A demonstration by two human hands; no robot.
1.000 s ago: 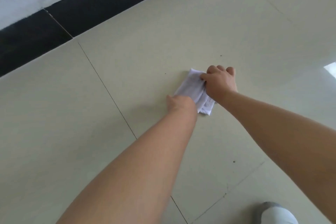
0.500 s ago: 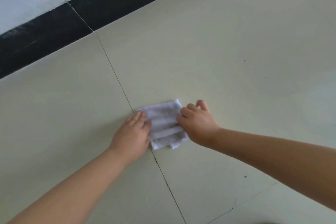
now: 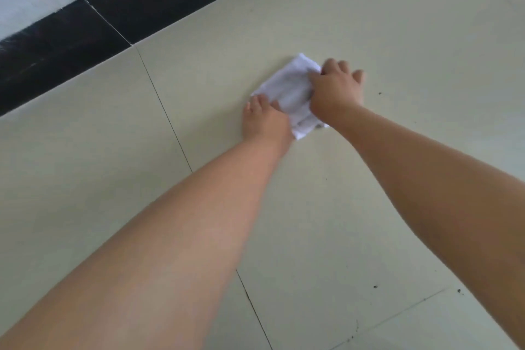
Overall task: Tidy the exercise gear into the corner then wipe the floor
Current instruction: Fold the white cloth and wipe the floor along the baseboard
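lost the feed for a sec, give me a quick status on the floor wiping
Both hands on the white cloth: left hand at its near edge, right hand pressing on top. Cloth flat on the tile floor. Dark specks just right of it, nothing blocking.
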